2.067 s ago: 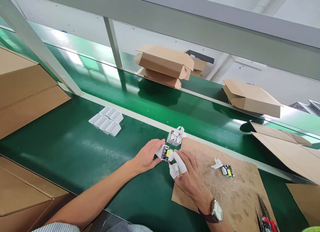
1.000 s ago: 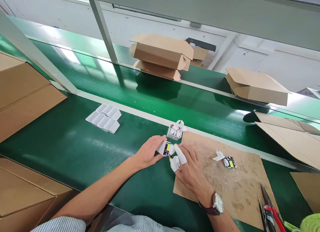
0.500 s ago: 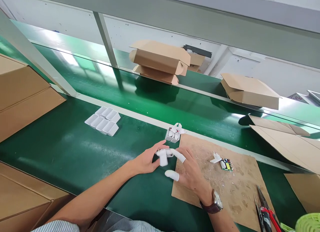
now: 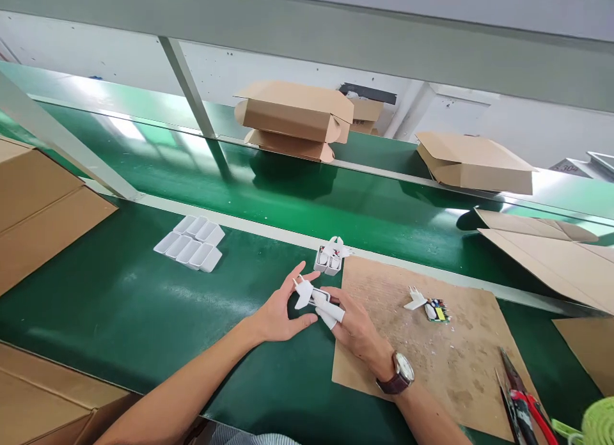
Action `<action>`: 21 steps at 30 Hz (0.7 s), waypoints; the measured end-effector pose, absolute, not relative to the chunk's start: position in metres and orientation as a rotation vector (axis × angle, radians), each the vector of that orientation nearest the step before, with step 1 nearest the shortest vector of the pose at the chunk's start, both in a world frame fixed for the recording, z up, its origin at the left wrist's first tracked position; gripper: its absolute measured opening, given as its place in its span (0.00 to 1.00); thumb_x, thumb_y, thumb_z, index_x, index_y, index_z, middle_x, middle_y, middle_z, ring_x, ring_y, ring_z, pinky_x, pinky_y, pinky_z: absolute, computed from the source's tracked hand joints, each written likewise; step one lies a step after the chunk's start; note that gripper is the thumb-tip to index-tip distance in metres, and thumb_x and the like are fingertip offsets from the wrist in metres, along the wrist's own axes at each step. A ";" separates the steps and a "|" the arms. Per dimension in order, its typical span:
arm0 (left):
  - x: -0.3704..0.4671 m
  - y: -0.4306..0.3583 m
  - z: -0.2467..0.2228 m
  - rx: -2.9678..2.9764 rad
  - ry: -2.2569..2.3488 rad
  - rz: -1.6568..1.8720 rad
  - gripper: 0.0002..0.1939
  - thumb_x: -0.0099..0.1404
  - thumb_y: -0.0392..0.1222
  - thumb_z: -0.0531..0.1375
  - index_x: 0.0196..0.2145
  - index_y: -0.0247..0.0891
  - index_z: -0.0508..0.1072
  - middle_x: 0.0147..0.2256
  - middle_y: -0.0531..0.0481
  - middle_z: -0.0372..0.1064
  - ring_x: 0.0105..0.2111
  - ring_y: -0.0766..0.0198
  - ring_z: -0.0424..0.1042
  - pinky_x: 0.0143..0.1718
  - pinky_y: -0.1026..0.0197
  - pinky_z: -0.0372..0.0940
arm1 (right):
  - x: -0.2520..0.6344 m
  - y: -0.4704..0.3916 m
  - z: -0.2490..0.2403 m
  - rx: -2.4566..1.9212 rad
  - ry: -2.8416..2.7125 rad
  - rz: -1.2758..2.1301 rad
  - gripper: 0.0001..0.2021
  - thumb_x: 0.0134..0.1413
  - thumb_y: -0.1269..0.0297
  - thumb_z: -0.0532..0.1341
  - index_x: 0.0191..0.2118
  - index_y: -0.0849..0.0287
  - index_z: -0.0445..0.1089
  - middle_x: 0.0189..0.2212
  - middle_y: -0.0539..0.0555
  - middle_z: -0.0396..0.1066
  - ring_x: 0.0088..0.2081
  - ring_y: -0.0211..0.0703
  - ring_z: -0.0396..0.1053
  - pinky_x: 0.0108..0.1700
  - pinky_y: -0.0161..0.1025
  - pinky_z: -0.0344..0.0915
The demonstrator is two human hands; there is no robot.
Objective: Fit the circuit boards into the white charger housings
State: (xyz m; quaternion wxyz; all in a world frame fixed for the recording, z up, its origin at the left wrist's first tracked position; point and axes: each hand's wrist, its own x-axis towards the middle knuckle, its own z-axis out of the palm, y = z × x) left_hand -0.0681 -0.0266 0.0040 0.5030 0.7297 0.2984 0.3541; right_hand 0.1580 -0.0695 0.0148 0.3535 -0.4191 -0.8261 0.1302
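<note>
My right hand (image 4: 357, 327), with white finger cots on its thumb and forefinger, pinches a small white charger housing (image 4: 320, 295) over the green bench. A white plug piece with two pins (image 4: 303, 292) sits at the housing's left end. Around that end my left hand (image 4: 278, 314) is open, thumb and fingers spread; whether a fingertip touches it I cannot tell. Beyond my hands stand white charger housings (image 4: 328, 261) with parts inside and plug pieces on top. On the brown cardboard sheet (image 4: 384, 355) lies a circuit board (image 4: 437, 311) beside another white plug piece (image 4: 415, 298).
Several white empty housings (image 4: 189, 243) stand grouped on the bench at left. Pliers with red and black handles (image 4: 525, 394) and tweezers (image 4: 509, 403) lie at right near a green basket (image 4: 599, 422). Cardboard boxes (image 4: 297, 116) sit on the back ledge; a carton (image 4: 43, 195) is at left.
My right thumb and forefinger have closed on the charger housing. My left fingers have spread wider, and the plug piece has turned so its pins point up and left. The view has shifted slightly.
</note>
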 end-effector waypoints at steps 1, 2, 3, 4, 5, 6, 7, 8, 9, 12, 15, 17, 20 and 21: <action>-0.068 -0.027 0.004 1.771 0.721 0.864 0.55 0.66 0.43 0.68 0.75 0.48 0.34 0.69 0.32 0.58 0.64 0.46 0.68 0.64 0.39 0.65 | 0.158 -0.070 0.014 -1.089 -2.121 0.336 0.23 0.67 0.74 0.57 0.64 0.52 0.65 0.54 0.62 0.74 0.48 0.49 0.78 0.48 0.46 0.80; -0.067 -0.028 0.004 1.787 0.716 0.879 0.57 0.65 0.44 0.70 0.75 0.49 0.34 0.69 0.33 0.59 0.64 0.45 0.68 0.64 0.39 0.65 | 0.157 -0.070 0.013 -1.097 -2.107 0.337 0.23 0.66 0.75 0.57 0.63 0.52 0.65 0.53 0.61 0.74 0.48 0.50 0.78 0.47 0.46 0.80; -0.066 -0.028 0.004 1.806 0.711 0.897 0.58 0.64 0.44 0.71 0.75 0.49 0.34 0.68 0.33 0.60 0.64 0.45 0.68 0.64 0.39 0.65 | 0.157 -0.070 0.012 -1.103 -2.100 0.338 0.22 0.65 0.75 0.57 0.62 0.51 0.66 0.52 0.61 0.75 0.47 0.50 0.78 0.46 0.46 0.80; -0.065 -0.028 0.004 1.827 0.705 0.915 0.58 0.63 0.44 0.71 0.75 0.50 0.35 0.67 0.34 0.62 0.64 0.45 0.68 0.64 0.39 0.65 | 0.156 -0.070 0.011 -1.103 -2.103 0.340 0.22 0.64 0.76 0.57 0.61 0.52 0.67 0.52 0.61 0.75 0.47 0.50 0.78 0.45 0.46 0.80; -0.064 -0.028 0.003 1.846 0.701 0.931 0.59 0.62 0.44 0.72 0.75 0.50 0.35 0.66 0.35 0.63 0.63 0.45 0.69 0.63 0.39 0.66 | 0.155 -0.070 0.010 -1.101 -2.109 0.342 0.22 0.63 0.77 0.57 0.59 0.52 0.68 0.52 0.61 0.75 0.47 0.51 0.77 0.44 0.46 0.80; -0.063 -0.028 0.003 1.862 0.696 0.944 0.59 0.62 0.44 0.72 0.75 0.51 0.35 0.65 0.35 0.65 0.62 0.46 0.70 0.62 0.39 0.67 | 0.155 -0.070 0.009 -1.098 -2.113 0.342 0.22 0.62 0.77 0.57 0.58 0.52 0.68 0.52 0.61 0.75 0.47 0.51 0.77 0.42 0.46 0.80; -0.062 -0.028 0.002 1.876 0.694 0.956 0.59 0.62 0.44 0.72 0.75 0.51 0.35 0.64 0.36 0.66 0.61 0.46 0.71 0.62 0.39 0.68 | 0.155 -0.070 0.009 -1.102 -2.113 0.343 0.22 0.61 0.77 0.57 0.58 0.52 0.68 0.52 0.61 0.75 0.46 0.51 0.77 0.41 0.45 0.80; -0.062 -0.028 0.002 1.891 0.697 0.965 0.59 0.62 0.45 0.72 0.75 0.51 0.35 0.63 0.36 0.67 0.61 0.46 0.72 0.61 0.39 0.68 | 0.154 -0.071 0.008 -1.114 -2.105 0.345 0.22 0.61 0.78 0.57 0.58 0.52 0.68 0.52 0.61 0.75 0.46 0.50 0.77 0.41 0.45 0.80; -0.062 -0.027 0.001 1.910 0.702 0.978 0.59 0.62 0.46 0.72 0.75 0.50 0.35 0.62 0.36 0.68 0.60 0.46 0.72 0.60 0.39 0.69 | 0.154 -0.072 0.009 -1.125 -2.096 0.349 0.23 0.61 0.78 0.57 0.59 0.52 0.68 0.52 0.61 0.75 0.47 0.50 0.77 0.42 0.45 0.80; -0.065 -0.025 0.003 2.018 0.701 1.058 0.59 0.60 0.49 0.73 0.75 0.47 0.39 0.62 0.34 0.67 0.59 0.45 0.72 0.59 0.38 0.70 | 0.154 -0.075 0.010 -1.132 -2.095 0.337 0.24 0.62 0.77 0.58 0.61 0.52 0.67 0.53 0.62 0.74 0.49 0.51 0.76 0.45 0.46 0.79; -0.065 -0.022 0.009 2.218 0.610 1.182 0.45 0.62 0.46 0.72 0.70 0.45 0.55 0.61 0.34 0.65 0.59 0.44 0.70 0.57 0.38 0.71 | 0.154 -0.077 0.009 -1.112 -2.131 0.334 0.24 0.61 0.78 0.57 0.60 0.54 0.67 0.52 0.63 0.74 0.47 0.52 0.77 0.43 0.47 0.80; -0.063 -0.021 0.013 2.300 0.590 1.241 0.31 0.66 0.39 0.68 0.63 0.43 0.65 0.57 0.36 0.67 0.56 0.47 0.72 0.53 0.42 0.74 | 0.154 -0.077 0.008 -1.147 -2.147 0.352 0.25 0.62 0.77 0.56 0.63 0.54 0.65 0.52 0.63 0.74 0.46 0.52 0.77 0.43 0.47 0.80; -0.059 -0.022 0.018 2.261 0.669 1.293 0.18 0.67 0.31 0.63 0.53 0.40 0.70 0.48 0.41 0.69 0.48 0.54 0.75 0.48 0.49 0.75 | 0.155 -0.079 0.007 -1.203 -2.171 0.329 0.27 0.65 0.75 0.55 0.68 0.55 0.58 0.53 0.65 0.74 0.50 0.55 0.76 0.46 0.50 0.80; -0.058 -0.022 0.019 2.236 0.690 1.304 0.16 0.67 0.30 0.62 0.51 0.40 0.70 0.46 0.42 0.69 0.47 0.55 0.75 0.47 0.50 0.75 | 0.155 -0.079 0.007 -1.201 -2.184 0.312 0.27 0.66 0.74 0.55 0.68 0.55 0.57 0.54 0.65 0.73 0.52 0.56 0.76 0.47 0.50 0.80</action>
